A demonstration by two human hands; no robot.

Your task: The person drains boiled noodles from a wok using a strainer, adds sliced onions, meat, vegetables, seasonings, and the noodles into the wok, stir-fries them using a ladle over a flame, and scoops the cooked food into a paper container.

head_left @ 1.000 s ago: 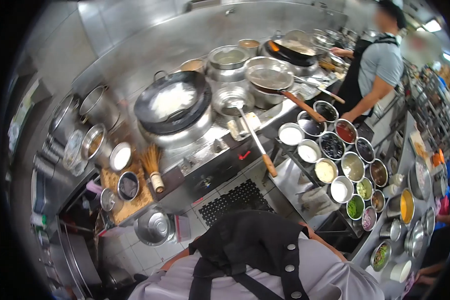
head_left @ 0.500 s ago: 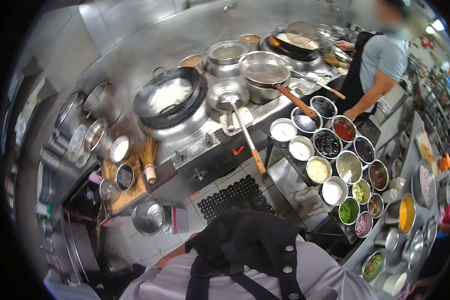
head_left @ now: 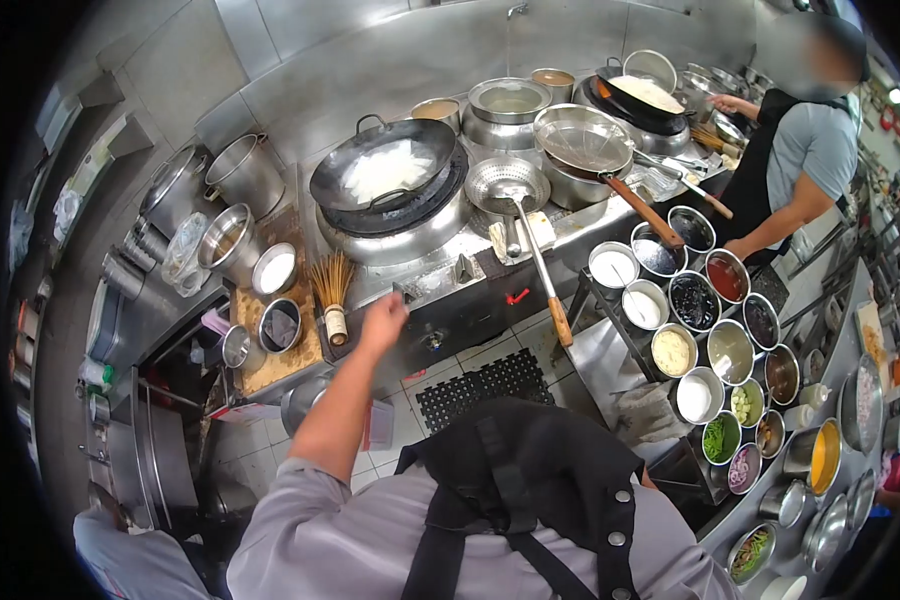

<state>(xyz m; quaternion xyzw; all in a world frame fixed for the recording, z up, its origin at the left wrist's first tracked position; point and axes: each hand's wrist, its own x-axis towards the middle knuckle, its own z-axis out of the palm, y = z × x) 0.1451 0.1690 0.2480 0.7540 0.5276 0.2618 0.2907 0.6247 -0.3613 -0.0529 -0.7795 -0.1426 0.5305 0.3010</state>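
Note:
My left hand (head_left: pixel 383 322) is raised at the stove's front edge, with its fingers curled together; nothing can be made out in it. It is just right of a bamboo brush (head_left: pixel 334 296) and below a black wok (head_left: pixel 382 172) holding something white. To the right of the wok lies a perforated ladle (head_left: pixel 510 190), its wooden handle reaching over the stove's edge. My right hand does not show; that arm is mostly hidden beside the black apron (head_left: pixel 530 460).
A co-worker (head_left: pixel 805 150) stands at the upper right by a second wok (head_left: pixel 647 93). Seasoning bowls (head_left: pixel 673 351) fill the right-hand rack. Pots (head_left: pixel 245 173) stand at the left. Another person (head_left: pixel 135 550) is at the lower left. A black mat (head_left: pixel 485 387) lies on the floor.
My left arm has come up and reached forward to the stove's edge. The view has shifted, so the stove and bowls appear farther right. A person has come into view at the lower left.

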